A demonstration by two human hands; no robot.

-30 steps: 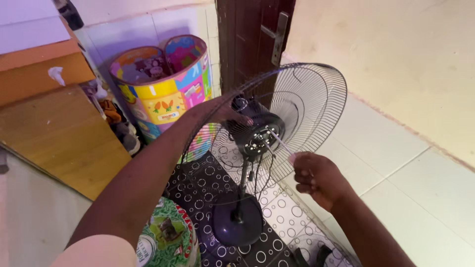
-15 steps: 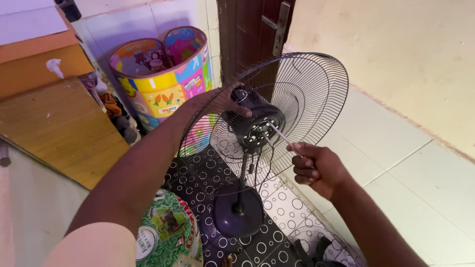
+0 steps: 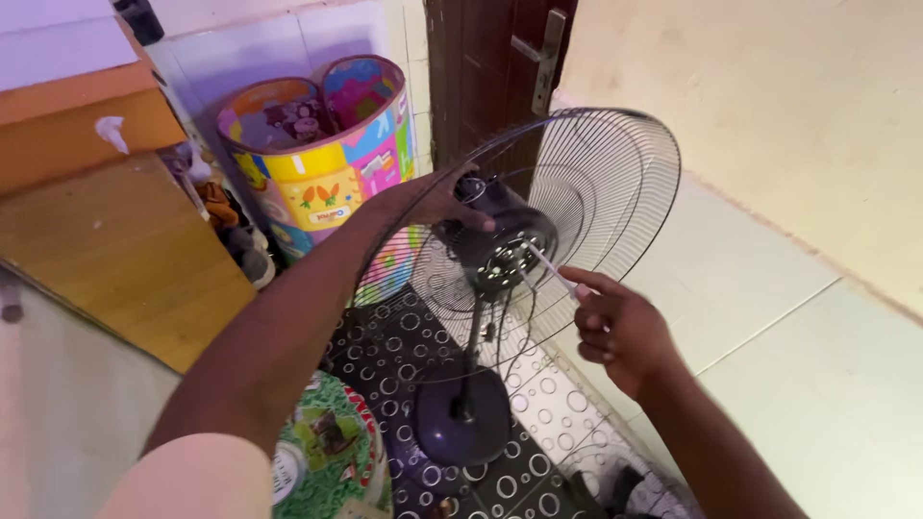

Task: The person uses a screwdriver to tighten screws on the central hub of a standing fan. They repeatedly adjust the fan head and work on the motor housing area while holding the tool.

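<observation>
A standing fan with its front grille off stands on a dark round base [image 3: 461, 428]. Its black motor housing [image 3: 500, 245] sits in front of the rear wire grille [image 3: 615, 183]. My left hand [image 3: 428, 202] grips the top back of the motor housing. My right hand [image 3: 620, 327] is at the front, its fingers pinched on the tip of the thin pale motor shaft [image 3: 550, 266] that sticks out of the housing.
A brown door [image 3: 490, 67] is behind the fan. A colourful rolled play mat [image 3: 317, 163] leans by the wall. A wooden board [image 3: 106, 240] is at left. A black mat with white rings [image 3: 394, 356] and a green round lid [image 3: 327, 452] lie below.
My right hand has risen from below the housing to the shaft tip and pinched it. The view has shifted slightly; my left hand stays on the motor.
</observation>
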